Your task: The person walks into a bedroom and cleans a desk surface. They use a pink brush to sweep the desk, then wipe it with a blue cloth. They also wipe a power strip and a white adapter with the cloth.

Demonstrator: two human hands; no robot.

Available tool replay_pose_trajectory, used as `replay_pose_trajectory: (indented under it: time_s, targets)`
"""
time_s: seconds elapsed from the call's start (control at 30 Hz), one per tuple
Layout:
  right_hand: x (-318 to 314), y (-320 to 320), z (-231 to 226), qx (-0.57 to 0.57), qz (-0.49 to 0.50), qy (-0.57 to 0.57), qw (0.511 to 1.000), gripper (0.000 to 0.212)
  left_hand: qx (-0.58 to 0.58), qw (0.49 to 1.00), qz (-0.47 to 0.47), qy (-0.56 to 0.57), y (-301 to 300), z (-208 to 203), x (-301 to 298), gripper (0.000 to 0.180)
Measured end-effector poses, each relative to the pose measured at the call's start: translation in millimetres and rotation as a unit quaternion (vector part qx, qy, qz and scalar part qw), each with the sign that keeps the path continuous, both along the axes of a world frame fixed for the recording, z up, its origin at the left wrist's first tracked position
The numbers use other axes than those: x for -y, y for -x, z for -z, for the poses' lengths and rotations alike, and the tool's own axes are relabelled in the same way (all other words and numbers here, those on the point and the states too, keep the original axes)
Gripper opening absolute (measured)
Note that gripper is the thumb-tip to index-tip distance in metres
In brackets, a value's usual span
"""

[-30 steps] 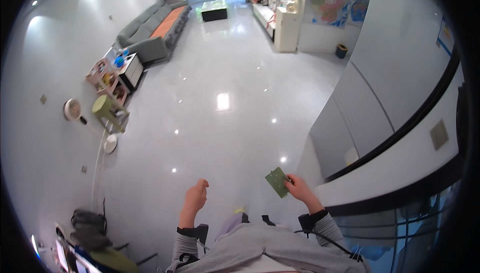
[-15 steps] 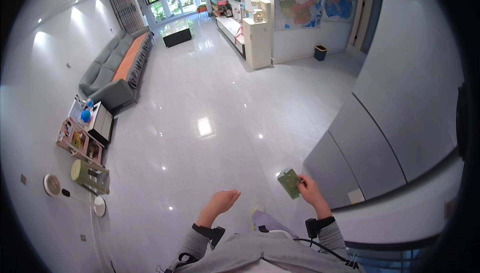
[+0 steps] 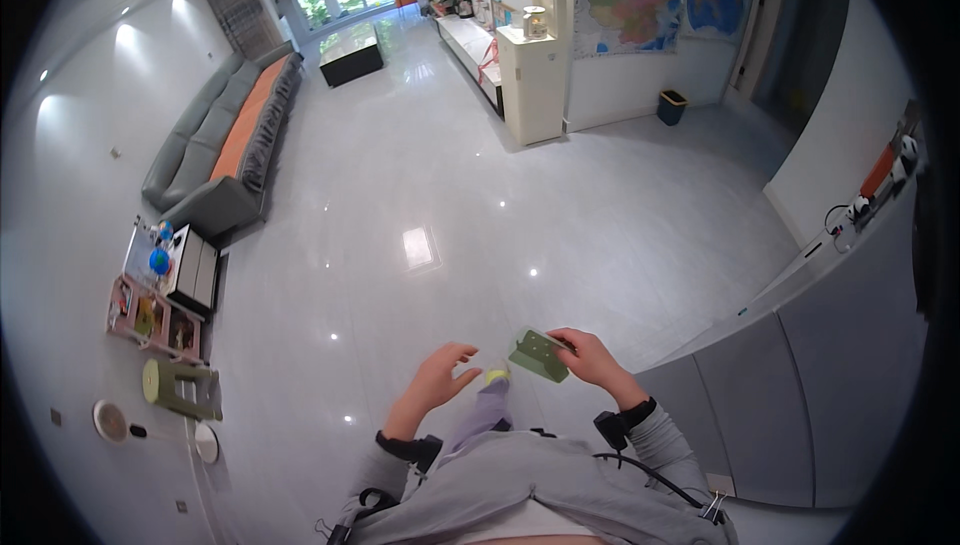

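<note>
My right hand (image 3: pixel 592 357) grips one end of a small green rectangular tray-like box (image 3: pixel 537 355) in front of my body, thumb and fingers closed on its edge. The box is tilted, and a few small pale specks show on its inner face; its exact kind is unclear. Just left of the box, my left hand (image 3: pixel 437 379) holds nothing. Its thumb and fingers are spread and point toward the box without touching it. Below the box, one foot in a yellow-green shoe (image 3: pixel 497 376) shows on the floor.
A grey cabinet (image 3: pixel 740 395) stands close on my right, with small items along its top. To the left are a green stool (image 3: pixel 182 389), a standing fan (image 3: pixel 112 421) and a pink shelf (image 3: pixel 155 317). A grey sofa (image 3: pixel 205 150) lines the far left wall; a dark bin (image 3: pixel 671 107) stands far right.
My right hand has brought the green box leftward, toward my left hand, whose fingers have spread apart. The view has shifted, so the cabinet top and its small items now show.
</note>
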State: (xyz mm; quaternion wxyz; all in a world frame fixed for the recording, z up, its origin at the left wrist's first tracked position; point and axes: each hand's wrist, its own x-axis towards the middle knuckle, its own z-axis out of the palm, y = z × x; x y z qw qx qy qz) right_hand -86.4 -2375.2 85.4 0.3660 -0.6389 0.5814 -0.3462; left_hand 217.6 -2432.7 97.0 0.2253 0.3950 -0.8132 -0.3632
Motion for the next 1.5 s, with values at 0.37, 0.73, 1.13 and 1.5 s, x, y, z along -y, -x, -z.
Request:
replay_pose_trajectory:
  time_s: [0.37, 0.73, 1.13, 1.5]
  targets:
    - [195, 147, -25, 0.055, 0.224, -0.11, 0.967, 0.028, 0.003, 0.929, 0.366, -0.053, 250, -22, 297, 0.092]
    - [386, 396, -12, -0.006, 0.165, -0.103, 0.981, 0.031, 0.009, 0.929, 0.369, -0.002, 515, -12, 487, 0.072]
    - [571, 655, -22, 0.01, 0.117, -0.081, 0.99, 0.075, 0.057, 0.95, 0.307, -0.007, 757, -7, 706, 0.075]
    - [653, 922, -57, -0.106, 0.351, -0.067, 0.928, 0.087, -0.062, 0.821, 0.566, 0.051, 1145, -34, 863, 0.074]
